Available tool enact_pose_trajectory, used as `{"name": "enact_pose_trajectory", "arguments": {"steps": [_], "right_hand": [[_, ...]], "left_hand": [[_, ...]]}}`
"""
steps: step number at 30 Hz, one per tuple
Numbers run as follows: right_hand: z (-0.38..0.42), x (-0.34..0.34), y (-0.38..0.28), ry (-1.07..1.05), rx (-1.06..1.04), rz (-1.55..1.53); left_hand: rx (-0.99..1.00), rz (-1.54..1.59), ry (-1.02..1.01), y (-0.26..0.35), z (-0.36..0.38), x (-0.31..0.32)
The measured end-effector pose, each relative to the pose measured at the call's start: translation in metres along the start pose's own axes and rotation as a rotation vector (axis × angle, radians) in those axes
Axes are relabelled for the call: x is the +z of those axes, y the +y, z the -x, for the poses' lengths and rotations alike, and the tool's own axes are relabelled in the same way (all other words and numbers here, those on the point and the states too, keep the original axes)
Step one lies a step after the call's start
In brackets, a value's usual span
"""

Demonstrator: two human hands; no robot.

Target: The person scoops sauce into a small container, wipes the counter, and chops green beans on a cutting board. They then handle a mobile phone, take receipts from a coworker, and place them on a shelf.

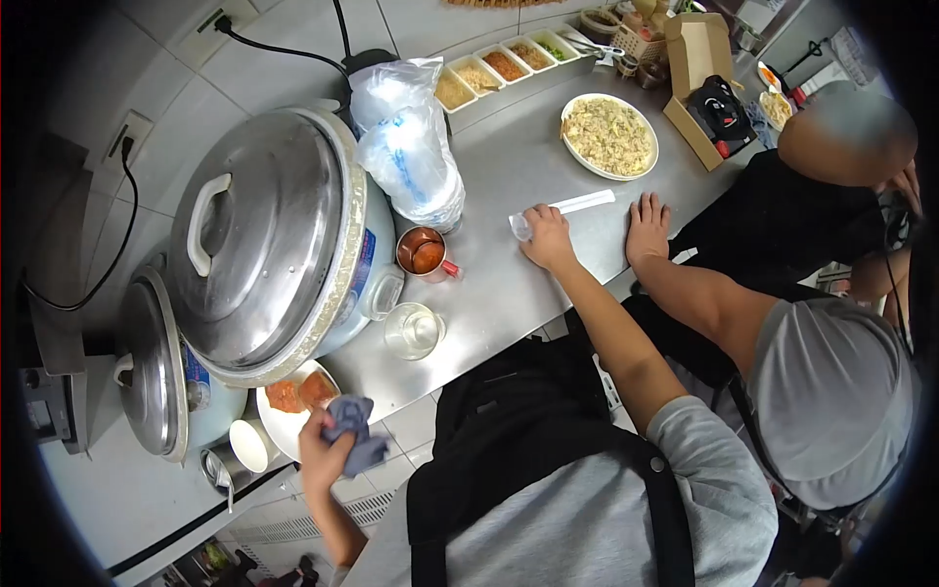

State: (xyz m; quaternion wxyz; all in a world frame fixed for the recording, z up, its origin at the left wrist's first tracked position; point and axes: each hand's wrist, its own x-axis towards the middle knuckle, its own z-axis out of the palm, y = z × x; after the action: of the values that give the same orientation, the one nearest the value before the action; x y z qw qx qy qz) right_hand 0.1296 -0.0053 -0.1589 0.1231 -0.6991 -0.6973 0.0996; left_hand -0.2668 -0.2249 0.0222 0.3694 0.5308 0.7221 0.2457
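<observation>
At the lower left, my left hand (323,452) is closed on a bunched grey-blue cloth (354,430). It is beside the rim of a white plate (282,423) holding reddish food (300,392); whether the fingers touch the plate is hard to see. My right hand (548,240) rests on the steel counter with fingers curled over a white long-handled utensil (587,202). A translucent rounded end shows by its fingertips. Between my hands stand a clear container (413,331) and a metal cup (424,254) with red-brown contents and a red handle.
A large lidded pot (269,235) and a smaller one (156,367) fill the left. Plastic bags (406,147), condiment trays (504,66), a bowl of pale food (609,135) and a cardboard box (692,59) line the counter. At right, a co-worker's hand (648,230) rests on the counter's edge.
</observation>
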Motion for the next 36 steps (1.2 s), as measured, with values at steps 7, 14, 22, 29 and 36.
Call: {"name": "enact_pose_trajectory", "arguments": {"steps": [7, 14, 22, 29, 36], "right_hand": [[0.048, -0.006, 0.038, 0.084, -0.229, -0.226], [0.083, -0.012, 0.046, 0.111, -0.343, -0.188], [0.120, -0.014, 0.035, 0.048, -0.201, -0.267], [0.120, -0.016, 0.042, 0.094, -0.234, -0.360], [0.092, -0.026, 0.063, 0.127, -0.251, -0.334]], "left_hand": [[0.608, 0.054, -0.425, 0.170, -0.037, 0.083], [0.309, -0.158, 0.392, 0.155, -0.223, 0.340], [0.141, -0.685, 0.520, 0.171, -0.350, 0.385], [0.484, -0.549, 0.242, 0.203, -0.402, 0.408], [0.588, -0.437, 0.101, 0.131, -0.253, 0.392]]}}
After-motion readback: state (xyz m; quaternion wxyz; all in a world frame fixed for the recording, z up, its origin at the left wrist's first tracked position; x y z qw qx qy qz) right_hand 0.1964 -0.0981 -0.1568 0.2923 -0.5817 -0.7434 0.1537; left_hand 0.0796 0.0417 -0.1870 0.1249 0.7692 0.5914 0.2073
